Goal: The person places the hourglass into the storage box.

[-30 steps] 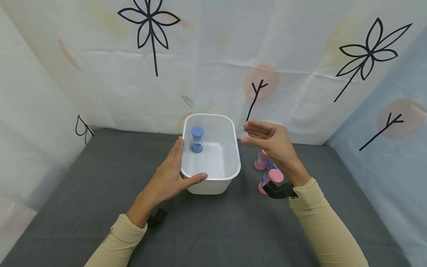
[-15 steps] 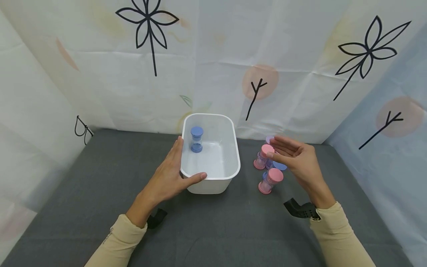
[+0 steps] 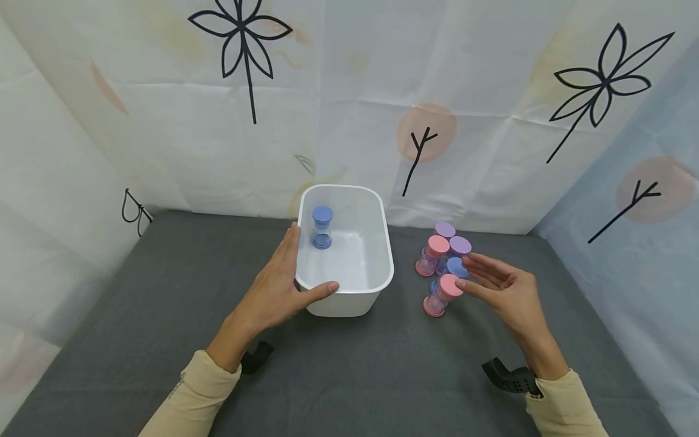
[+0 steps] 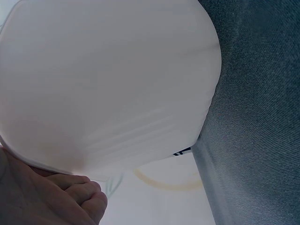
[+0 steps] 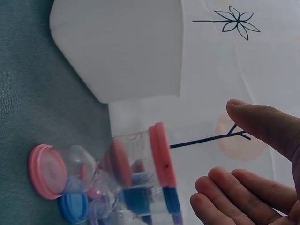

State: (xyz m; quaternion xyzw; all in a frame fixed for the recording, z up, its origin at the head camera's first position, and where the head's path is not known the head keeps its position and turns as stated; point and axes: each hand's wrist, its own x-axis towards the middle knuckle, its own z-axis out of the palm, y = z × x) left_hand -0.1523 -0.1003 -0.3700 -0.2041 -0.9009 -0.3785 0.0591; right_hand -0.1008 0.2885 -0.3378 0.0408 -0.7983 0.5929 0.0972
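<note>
My left hand [image 3: 273, 288] rests against the left side of a white plastic tub [image 3: 340, 306], fingers straight along the outer wall and thumb on the near rim. Inside the tub, a blue hourglass [image 3: 322, 228] stands upright towards the left. To the right of the tub, several hourglasses cluster on the table. A pink hourglass [image 3: 443, 295] is nearest, with a blue hourglass [image 3: 457, 267], another pink hourglass [image 3: 431, 256] and purple ones [image 3: 445, 229] behind. My right hand [image 3: 510, 294] hovers at their right side, fingers and thumb apart, holding nothing; whether it touches any is unclear.
A dark grey cloth [image 3: 349, 382] covers the table. White printed fabric [image 3: 360, 121] hangs behind it, close to the tub's far end, and more fabric closes off the left and right sides. Each wrist wears a black strap [image 3: 510, 377].
My right hand has moved from beside the tub's right rim, rightward and towards me, to the hourglass cluster. The left hand and tub stay in place.
</note>
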